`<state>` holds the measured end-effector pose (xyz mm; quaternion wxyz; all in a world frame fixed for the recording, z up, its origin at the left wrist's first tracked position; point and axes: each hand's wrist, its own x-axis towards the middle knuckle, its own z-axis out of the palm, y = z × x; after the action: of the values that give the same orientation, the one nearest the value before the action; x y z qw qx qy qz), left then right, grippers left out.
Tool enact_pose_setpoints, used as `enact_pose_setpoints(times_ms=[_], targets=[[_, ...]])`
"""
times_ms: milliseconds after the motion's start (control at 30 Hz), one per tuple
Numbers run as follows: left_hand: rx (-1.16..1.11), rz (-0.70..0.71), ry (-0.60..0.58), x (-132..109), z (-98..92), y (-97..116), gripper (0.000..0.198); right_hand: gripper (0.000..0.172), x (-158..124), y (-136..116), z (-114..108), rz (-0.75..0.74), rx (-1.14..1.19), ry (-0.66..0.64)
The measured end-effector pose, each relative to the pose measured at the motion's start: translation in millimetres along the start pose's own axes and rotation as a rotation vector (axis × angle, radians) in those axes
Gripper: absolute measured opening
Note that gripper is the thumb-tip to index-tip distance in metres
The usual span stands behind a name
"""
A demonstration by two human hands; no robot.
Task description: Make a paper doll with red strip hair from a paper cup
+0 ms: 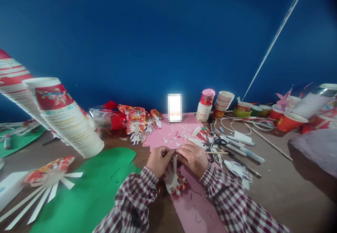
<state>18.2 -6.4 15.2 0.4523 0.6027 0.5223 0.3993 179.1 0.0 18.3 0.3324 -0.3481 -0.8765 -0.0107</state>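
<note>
The cut paper cup (171,183) is lying or hovering near centre, between our sleeves (131,198); our left hand (158,161) and right hand (193,156) are pinching its strip (174,163), apparently shaping it. Continuing is probably calling for light, steady fingertips.

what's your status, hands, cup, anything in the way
Left hand and right hand pinching a strip of the cut paper cup. Thin stick jutting past right hand. Scissors nearby, clear of cup.

Red-and-white cutout (172,182), checked sleeves (237,206), pink paper (185,210), blue wall (168,43)
</note>
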Motion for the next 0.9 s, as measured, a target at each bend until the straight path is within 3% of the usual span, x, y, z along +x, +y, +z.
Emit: enact_pose_setpoints(times_ms=[267, 900], targets=[[0.060, 0.078, 0.078, -2.4, 0.5, 6.6, 0.025, 0.016, -2.3, 0.4, 1.8, 0.078, 0.071, -0.001], [0.021, 0.110, 0.043, -3.9, -1.4, 8.9, 0.015, 0.012, 1.0, -5.2, -4.6, 0.179, 0.151, -0.012]])
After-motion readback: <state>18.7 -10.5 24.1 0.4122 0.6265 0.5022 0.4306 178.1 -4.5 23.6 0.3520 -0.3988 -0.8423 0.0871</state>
